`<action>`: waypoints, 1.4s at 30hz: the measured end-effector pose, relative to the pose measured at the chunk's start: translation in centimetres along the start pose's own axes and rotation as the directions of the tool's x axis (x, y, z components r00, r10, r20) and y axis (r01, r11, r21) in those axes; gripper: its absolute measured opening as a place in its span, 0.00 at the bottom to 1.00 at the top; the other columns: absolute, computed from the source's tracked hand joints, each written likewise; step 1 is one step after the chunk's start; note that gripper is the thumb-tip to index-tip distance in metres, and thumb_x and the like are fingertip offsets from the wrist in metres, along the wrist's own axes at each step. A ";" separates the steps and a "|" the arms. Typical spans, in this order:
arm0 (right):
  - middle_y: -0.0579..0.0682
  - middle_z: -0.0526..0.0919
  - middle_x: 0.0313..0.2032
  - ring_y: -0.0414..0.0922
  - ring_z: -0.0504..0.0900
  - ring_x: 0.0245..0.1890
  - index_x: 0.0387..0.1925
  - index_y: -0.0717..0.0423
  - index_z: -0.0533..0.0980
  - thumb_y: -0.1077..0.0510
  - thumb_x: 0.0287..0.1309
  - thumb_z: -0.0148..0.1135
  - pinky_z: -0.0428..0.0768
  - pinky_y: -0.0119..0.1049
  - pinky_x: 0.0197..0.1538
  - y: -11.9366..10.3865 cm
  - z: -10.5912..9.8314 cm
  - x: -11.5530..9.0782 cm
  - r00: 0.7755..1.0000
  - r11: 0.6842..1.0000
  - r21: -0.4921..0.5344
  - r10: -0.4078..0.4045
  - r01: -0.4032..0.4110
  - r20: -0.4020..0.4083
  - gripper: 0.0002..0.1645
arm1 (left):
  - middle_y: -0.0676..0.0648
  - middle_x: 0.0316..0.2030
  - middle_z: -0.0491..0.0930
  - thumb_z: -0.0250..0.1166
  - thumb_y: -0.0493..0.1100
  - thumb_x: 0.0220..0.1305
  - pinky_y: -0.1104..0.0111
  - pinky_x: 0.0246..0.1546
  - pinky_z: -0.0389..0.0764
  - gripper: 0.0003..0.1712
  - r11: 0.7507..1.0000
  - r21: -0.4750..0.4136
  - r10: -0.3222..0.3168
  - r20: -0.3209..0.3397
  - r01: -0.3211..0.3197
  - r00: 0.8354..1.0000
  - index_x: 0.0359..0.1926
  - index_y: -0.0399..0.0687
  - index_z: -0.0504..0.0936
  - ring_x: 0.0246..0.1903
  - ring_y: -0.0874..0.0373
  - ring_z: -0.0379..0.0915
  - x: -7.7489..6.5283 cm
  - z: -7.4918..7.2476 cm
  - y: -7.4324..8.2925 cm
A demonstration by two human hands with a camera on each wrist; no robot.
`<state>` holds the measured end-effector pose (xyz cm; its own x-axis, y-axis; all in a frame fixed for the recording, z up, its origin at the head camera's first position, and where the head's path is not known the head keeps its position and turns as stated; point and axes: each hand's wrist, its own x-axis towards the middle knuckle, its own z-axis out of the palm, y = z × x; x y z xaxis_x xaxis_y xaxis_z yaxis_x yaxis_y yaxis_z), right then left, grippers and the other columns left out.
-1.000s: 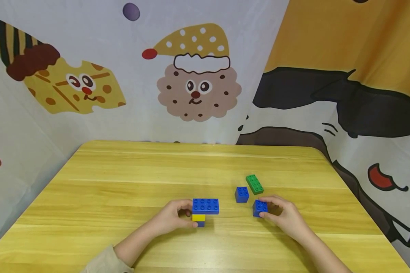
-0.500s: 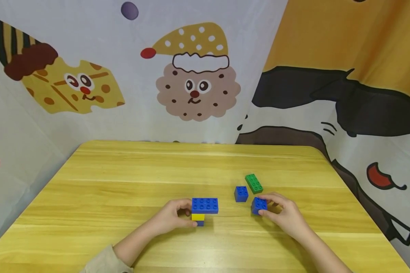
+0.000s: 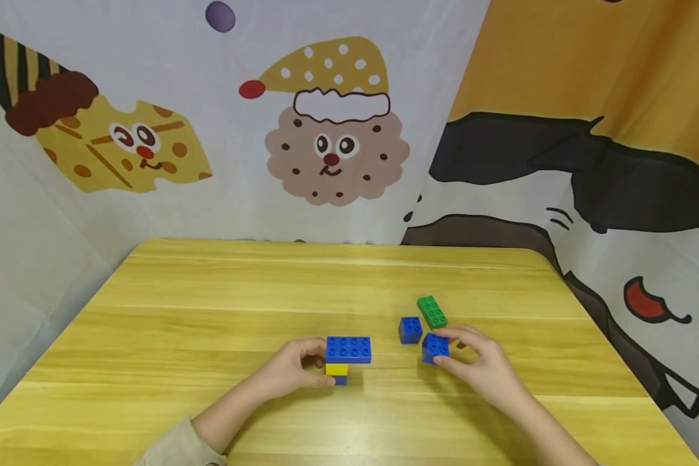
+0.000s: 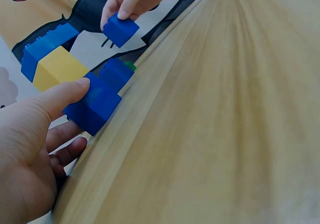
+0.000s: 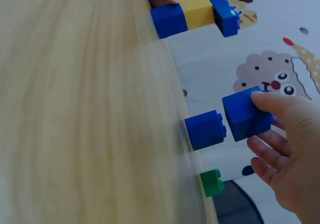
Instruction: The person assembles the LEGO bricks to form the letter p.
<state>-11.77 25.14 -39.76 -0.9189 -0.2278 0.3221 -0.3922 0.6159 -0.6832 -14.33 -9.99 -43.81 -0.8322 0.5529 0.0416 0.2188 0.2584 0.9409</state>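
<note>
While the worktop (image 3: 221, 291) spreads before you, your left hand (image 3: 291, 372) and right hand (image 3: 485, 364) are full: left grips the tower (image 3: 338, 368), whose long top (image 3: 348, 350) sticks out right, toward the block (image 3: 433, 350) right pinches in the air.

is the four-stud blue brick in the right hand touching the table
No, the right hand holds that four-stud blue brick clear of the wooden table.

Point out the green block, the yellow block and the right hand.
Green block (image 3: 432, 312): head view, middle of its studded top.
Yellow block (image 5: 198, 12): right wrist view, its side face.
Right hand (image 3: 486, 362): head view, its middle, behind the thumb.
</note>
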 end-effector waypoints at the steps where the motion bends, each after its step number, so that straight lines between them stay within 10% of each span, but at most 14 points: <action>1: 0.40 0.81 0.46 0.40 0.78 0.44 0.50 0.48 0.81 0.54 0.49 0.74 0.78 0.41 0.44 -0.2 0.0 0.0 1.000 1.000 0.004 -0.002 0.002 0.000 0.23 | 0.51 0.36 0.80 0.75 0.40 0.49 0.67 0.41 0.75 0.19 1.000 -0.001 -0.001 0.001 0.001 1.000 0.44 0.43 0.82 0.38 0.52 0.71 0.0 0.0 0.0; 42: 0.38 0.81 0.46 0.42 0.77 0.48 0.49 0.48 0.81 0.60 0.49 0.74 0.77 0.45 0.49 -9.1 3.5 3.7 0.964 0.948 0.177 -0.267 0.265 -0.013 0.22 | 0.52 0.35 0.80 0.75 0.40 0.49 0.66 0.41 0.74 0.19 1.000 -0.011 0.001 -0.001 -0.001 1.000 0.44 0.45 0.82 0.38 0.53 0.71 0.1 0.0 -0.1</action>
<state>-11.74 16.11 -34.65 -0.7802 -0.3744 0.5011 -0.6228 0.3899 -0.6783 -14.43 -10.00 -43.90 -0.8324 0.5525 0.0424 0.2135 0.2492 0.9446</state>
